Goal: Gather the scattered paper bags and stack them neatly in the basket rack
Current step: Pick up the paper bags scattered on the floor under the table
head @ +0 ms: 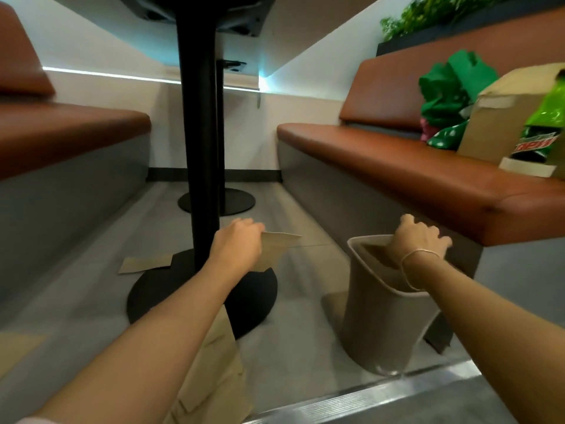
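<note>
- brown paper bag (276, 246), flat, is pinched at one edge by the left hand (237, 243) and held above the black round table base (256, 304).
- the right hand (419, 237) grips the far rim of a beige basket (385, 319), fingers curled over the edge; the basket is tilted, its mouth turned toward the left hand.
- a thin bracelet (420, 252) sits on the right wrist.
- a second flat paper bag (146, 263) lies on the grey floor, one end touching the table base, left of the black table post (200, 148).
- more brown paper shows under the left forearm, near the bottom edge; i cannot tell whether it is a bag.
- on the right bench seat (397, 166) stand a cardboard box (507, 117) and green bags (449, 87).
</note>
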`<move>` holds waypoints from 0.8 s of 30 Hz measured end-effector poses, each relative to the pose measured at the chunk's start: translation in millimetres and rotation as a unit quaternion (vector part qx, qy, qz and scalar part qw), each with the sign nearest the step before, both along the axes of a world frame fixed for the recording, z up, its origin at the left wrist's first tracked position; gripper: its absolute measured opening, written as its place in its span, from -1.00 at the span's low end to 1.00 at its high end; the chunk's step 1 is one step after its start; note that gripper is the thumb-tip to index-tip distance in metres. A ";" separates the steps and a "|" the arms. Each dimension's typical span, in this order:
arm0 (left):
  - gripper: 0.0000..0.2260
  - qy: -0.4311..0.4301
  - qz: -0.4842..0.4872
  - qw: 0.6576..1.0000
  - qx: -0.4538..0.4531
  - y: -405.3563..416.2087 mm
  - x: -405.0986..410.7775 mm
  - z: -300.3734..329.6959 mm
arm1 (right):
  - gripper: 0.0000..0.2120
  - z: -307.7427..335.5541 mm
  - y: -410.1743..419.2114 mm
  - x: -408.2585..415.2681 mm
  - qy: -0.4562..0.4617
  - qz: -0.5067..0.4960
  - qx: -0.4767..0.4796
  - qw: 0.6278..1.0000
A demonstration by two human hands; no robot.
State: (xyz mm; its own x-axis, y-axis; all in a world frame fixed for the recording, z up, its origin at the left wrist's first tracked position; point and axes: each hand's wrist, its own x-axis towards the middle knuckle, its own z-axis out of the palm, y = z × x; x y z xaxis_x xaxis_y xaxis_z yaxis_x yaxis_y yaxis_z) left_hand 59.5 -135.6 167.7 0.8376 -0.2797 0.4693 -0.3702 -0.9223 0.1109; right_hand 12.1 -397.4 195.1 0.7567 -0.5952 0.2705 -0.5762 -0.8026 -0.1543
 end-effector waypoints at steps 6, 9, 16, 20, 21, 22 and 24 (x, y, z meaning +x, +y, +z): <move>-0.75 0.003 -0.041 0.994 -0.105 -33.3 -11.5 8.4 | -0.35 7.6 45.3 -3.9 0.081 0.333 0.085 0.936; -0.80 0.016 -0.081 0.982 -0.172 -43.6 -11.8 8.0 | -0.69 11.2 58.0 2.7 0.047 0.359 0.053 0.931; -0.70 0.049 -0.070 0.970 -0.230 -44.5 -4.0 3.1 | -0.69 31.4 29.0 -0.2 -0.149 0.245 0.003 0.958; -0.79 0.116 -0.009 0.975 -0.190 -26.7 1.0 -11.4 | -0.62 50.6 1.1 -7.0 -0.203 0.155 -0.011 0.967; -0.81 0.130 -0.002 0.975 -0.179 -22.0 0.6 -15.5 | -0.62 53.7 -4.2 -8.1 -0.204 0.136 -0.018 0.969; -0.82 0.142 0.002 0.975 -0.168 -17.6 -0.6 -19.4 | -0.64 55.4 -9.6 -7.9 -0.200 0.116 -0.026 0.973; -0.84 0.166 0.008 0.974 -0.151 -9.4 -3.2 -26.3 | -0.68 53.5 -17.7 -5.3 -0.180 0.075 -0.041 0.980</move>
